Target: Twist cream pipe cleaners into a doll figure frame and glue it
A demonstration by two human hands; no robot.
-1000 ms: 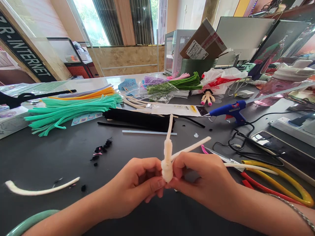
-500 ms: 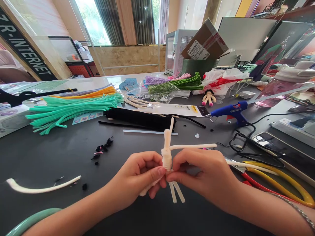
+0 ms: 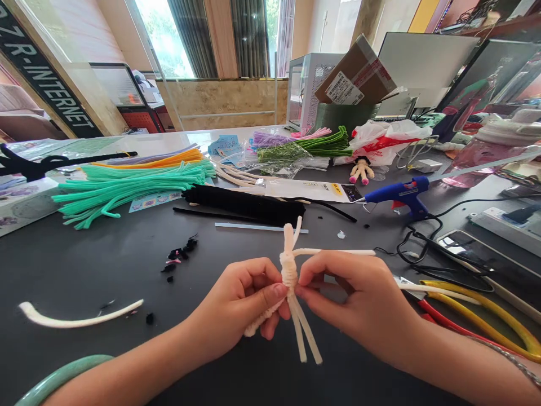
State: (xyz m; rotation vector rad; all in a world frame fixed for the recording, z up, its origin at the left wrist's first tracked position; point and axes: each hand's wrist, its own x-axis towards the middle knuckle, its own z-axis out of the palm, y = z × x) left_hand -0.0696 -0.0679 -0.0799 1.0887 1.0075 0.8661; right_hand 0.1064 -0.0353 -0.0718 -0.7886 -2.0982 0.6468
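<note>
The left hand (image 3: 232, 304) and right hand (image 3: 350, 299) each hold a tight pinching grip on a fuzzy white pipe-cleaner figure (image 3: 289, 276), thickly coiled at its middle, above the dark matte worktop (image 3: 127, 270).

The left hand (image 3: 232, 301) and right hand (image 3: 357, 304) pinch a twisted white pipe-cleaner figure (image 3: 289, 276) at its middle, one stem reaching right and two hanging toward the front. On the black desk (image 3: 105, 270), a loose white pipe cleaner (image 3: 80, 321) lies left of the hands. Farther back are a teal pipe-cleaner bundle (image 3: 127, 189), a black pipe-cleaner bundle (image 3: 243, 203) and a blue hot glue gun (image 3: 399, 194).
</note>
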